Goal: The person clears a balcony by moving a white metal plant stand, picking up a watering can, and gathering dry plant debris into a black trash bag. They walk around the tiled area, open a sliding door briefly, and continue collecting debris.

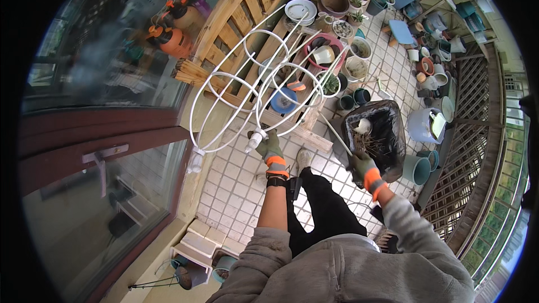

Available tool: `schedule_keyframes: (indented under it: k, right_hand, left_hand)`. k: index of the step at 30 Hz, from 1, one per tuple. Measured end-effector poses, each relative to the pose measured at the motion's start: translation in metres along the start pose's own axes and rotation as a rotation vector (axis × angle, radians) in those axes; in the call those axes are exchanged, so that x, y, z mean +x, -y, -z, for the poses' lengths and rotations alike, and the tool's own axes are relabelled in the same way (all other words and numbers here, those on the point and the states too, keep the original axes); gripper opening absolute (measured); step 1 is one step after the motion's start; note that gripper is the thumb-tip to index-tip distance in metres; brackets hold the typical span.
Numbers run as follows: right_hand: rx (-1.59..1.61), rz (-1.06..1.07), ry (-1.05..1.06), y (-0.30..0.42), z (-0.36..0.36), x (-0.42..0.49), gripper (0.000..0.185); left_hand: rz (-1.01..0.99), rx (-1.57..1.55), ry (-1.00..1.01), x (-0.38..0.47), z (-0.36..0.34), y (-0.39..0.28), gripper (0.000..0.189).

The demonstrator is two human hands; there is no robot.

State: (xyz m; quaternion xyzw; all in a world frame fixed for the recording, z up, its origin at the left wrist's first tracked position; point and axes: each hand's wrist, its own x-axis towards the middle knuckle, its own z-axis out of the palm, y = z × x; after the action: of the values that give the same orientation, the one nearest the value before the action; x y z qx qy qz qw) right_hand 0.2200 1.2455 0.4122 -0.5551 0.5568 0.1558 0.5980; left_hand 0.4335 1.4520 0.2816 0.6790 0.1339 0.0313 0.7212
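My left hand (270,145), in a green work glove with an orange and grey cuff, grips a white plant support cage (257,105) near its white end fitting (255,139). Another white hooped cage (190,122) leans alongside to the left, its fitting near the door wall; whether my hand also holds it cannot be told. My right hand (363,166), gloved alike, is closed around a thin pale rod (337,135). It is by the near left side of a bin lined with a black bag (389,134), with dry plant debris (367,144) and a whitish object inside.
Behind the cages, a slatted wooden bench (313,124) bears a pink basin (309,44), a blue dish (283,101) and several pots. More planters (417,169) line the lattice fence (459,134) on the right. A glazed door (105,134) borders the left.
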Motion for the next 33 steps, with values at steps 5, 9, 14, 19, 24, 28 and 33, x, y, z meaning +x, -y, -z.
schedule_keyframes:
  k: [5, 9, 14, 19, 24, 28, 33]
  right_hand:
    - [0.024, 0.096, -0.015, -0.002, -0.058, 0.129, 0.040]
    - [0.285, -0.099, 0.001, 0.002, -0.092, 0.214, 0.034]
    - [0.353, -0.171, 0.085, -0.006, -0.111, 0.281, 0.039]
    - [0.392, -0.103, 0.056, -0.014, -0.124, 0.325, 0.044]
    - [0.100, 0.110, 0.106, -0.035, -0.146, 0.370, 0.019]
    - [0.405, -0.060, 0.340, -0.030, -0.173, 0.384, 0.022]
    - [0.551, -0.068, 0.403, -0.010, -0.178, 0.340, 0.019]
  left_hand:
    - [0.432, -0.050, 0.147, -0.017, 0.024, -0.014, 0.041]
    - [0.727, 0.277, 0.277, -0.033, 0.042, -0.042, 0.053]
    - [0.759, 0.410, 0.500, -0.049, 0.079, -0.058, 0.051]
    - [1.074, 0.533, 0.493, -0.082, 0.137, -0.052, 0.053]
    - [1.220, 0.576, 0.364, -0.126, 0.174, -0.044, 0.058]
    - [1.299, 0.495, 0.323, -0.150, 0.187, -0.030, 0.055]
    - [1.222, 0.337, 0.203, -0.165, 0.187, -0.003, 0.043]
